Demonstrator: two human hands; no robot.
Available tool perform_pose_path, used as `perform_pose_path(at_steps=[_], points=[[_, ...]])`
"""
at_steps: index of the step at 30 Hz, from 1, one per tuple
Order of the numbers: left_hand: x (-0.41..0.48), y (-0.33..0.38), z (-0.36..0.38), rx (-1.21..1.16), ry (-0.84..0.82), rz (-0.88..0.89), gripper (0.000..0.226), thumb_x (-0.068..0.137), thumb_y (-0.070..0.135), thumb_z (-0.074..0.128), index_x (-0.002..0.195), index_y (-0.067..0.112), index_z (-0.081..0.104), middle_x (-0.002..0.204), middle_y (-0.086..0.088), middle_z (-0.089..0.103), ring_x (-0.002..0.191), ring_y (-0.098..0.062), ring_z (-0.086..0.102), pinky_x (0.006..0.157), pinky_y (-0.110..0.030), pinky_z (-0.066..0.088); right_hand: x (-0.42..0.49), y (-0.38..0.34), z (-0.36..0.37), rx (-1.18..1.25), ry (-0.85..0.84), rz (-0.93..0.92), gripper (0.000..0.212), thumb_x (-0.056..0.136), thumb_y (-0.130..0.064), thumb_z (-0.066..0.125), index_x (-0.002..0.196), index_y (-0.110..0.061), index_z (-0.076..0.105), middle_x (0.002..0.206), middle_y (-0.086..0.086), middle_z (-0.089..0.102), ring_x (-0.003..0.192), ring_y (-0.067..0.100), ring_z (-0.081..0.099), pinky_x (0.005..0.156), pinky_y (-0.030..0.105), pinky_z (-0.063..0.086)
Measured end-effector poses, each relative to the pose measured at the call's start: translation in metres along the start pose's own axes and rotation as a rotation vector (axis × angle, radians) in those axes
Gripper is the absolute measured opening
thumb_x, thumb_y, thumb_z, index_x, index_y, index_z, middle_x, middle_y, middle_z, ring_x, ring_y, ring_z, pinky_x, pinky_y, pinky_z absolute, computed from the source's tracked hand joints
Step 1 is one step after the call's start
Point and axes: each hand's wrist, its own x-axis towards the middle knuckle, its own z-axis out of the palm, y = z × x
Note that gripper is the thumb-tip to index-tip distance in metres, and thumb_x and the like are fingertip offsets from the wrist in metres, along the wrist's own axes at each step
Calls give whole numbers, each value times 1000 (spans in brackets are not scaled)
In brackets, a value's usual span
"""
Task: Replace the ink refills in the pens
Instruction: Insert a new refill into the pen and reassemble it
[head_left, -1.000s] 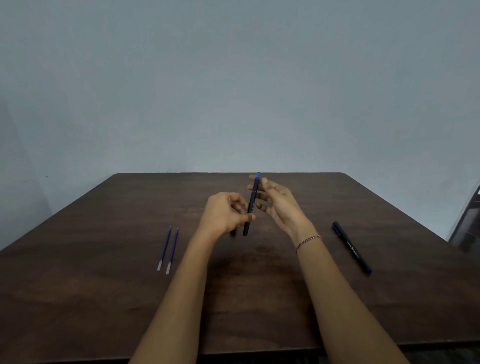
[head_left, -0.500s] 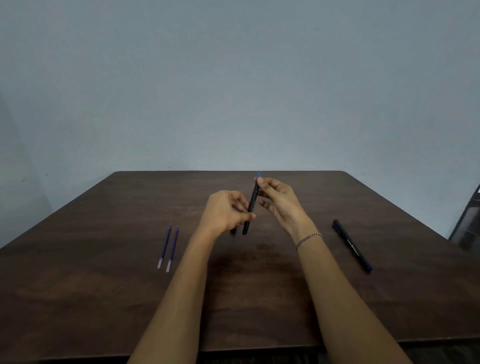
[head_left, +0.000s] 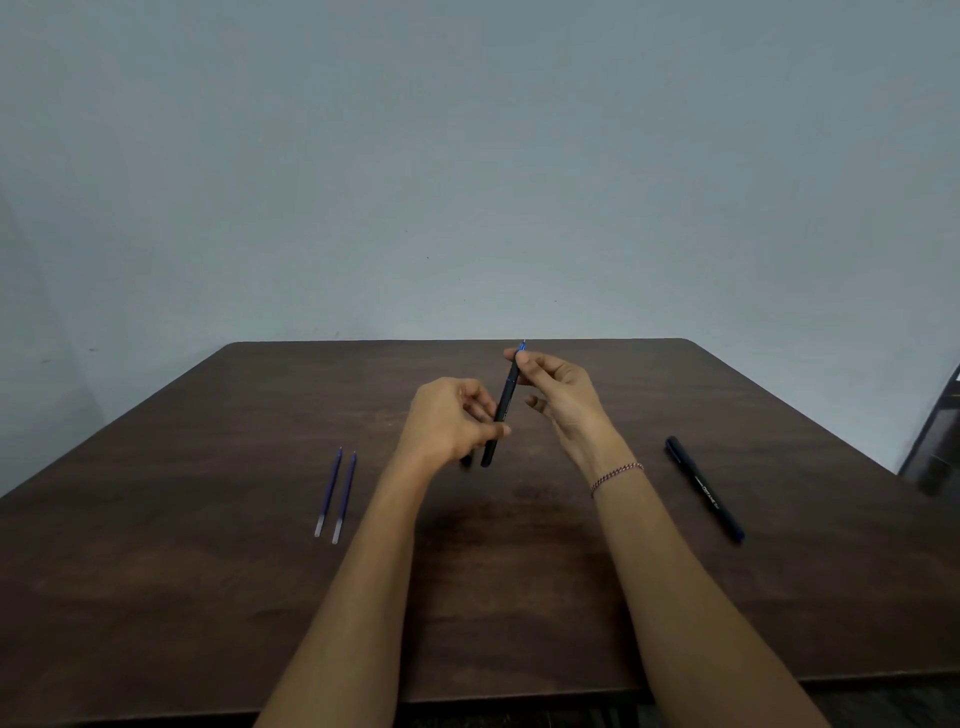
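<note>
Black pen (head_left: 502, 408) between fingers (head_left: 522, 358) (nearly upright)

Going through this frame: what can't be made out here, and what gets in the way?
All in the head view:
Held pen: the left hand covers its lower barrel, and the right hand pinches just below the blue tip, hiding whether it is loosened.
Dark piece beside the pen's lower end: mostly hidden by the left hand, unidentifiable.
Print on the second pen: too small to read.
Dark object: cut by the right edge, blurred.
</note>
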Motion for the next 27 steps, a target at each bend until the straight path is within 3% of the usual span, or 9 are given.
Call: perform_pose_path(at_steps=[4, 8, 11, 16, 21, 27], points=[[2, -2, 0, 34, 16, -13, 24, 66, 21, 85, 68, 24, 61, 66, 6, 67, 61, -7, 64, 70, -33, 59, 1, 2, 3, -20, 44, -2, 11, 89, -30, 62, 90, -26, 72, 85, -14, 66, 84, 6, 53, 70, 22, 43], [5, -9, -5, 103, 119, -73, 24, 67, 28, 84, 67, 28, 60, 65, 10, 65, 66, -5, 63, 69, -30, 57, 2, 8, 6, -163, 109, -25, 30, 96, -32, 51, 110, -11, 67, 77, -6, 59, 69, 3, 52, 61, 18, 43], [5, -13, -10, 116, 232, -140, 25, 69, 33, 82, 67, 31, 57, 67, 13, 63, 71, -5, 62, 62, -26, 51, 1, 17, 10, -552, 82, -132, 26, 96, -25, 52, 116, -14, 65, 90, -4, 63, 80, 6, 57, 72, 21, 48], [3, -14, -14, 128, 305, -176, 22, 71, 34, 80, 73, 31, 58, 67, 15, 60, 69, -4, 59, 49, -19, 36, -1, 36, 23, -1040, -172, -165, 30, 95, -32, 52, 122, -25, 60, 96, 2, 49, 89, 19, 52, 75, 29, 41], [4, -14, -14, 138, 308, -196, 23, 71, 33, 80, 72, 30, 57, 69, 13, 61, 74, -8, 60, 53, -22, 39, -4, 41, 31, -1200, -260, -151, 29, 95, -35, 48, 119, -27, 60, 94, 5, 44, 109, 30, 45, 80, 38, 42], [5, -15, -13, 149, 290, -189, 22, 72, 33, 80, 74, 29, 58, 68, 14, 59, 75, -9, 61, 56, -23, 41, -6, 41, 34, -1256, -284, -132, 31, 94, -34, 50, 118, -18, 61, 113, 11, 53, 115, 29, 44, 86, 40, 43]])
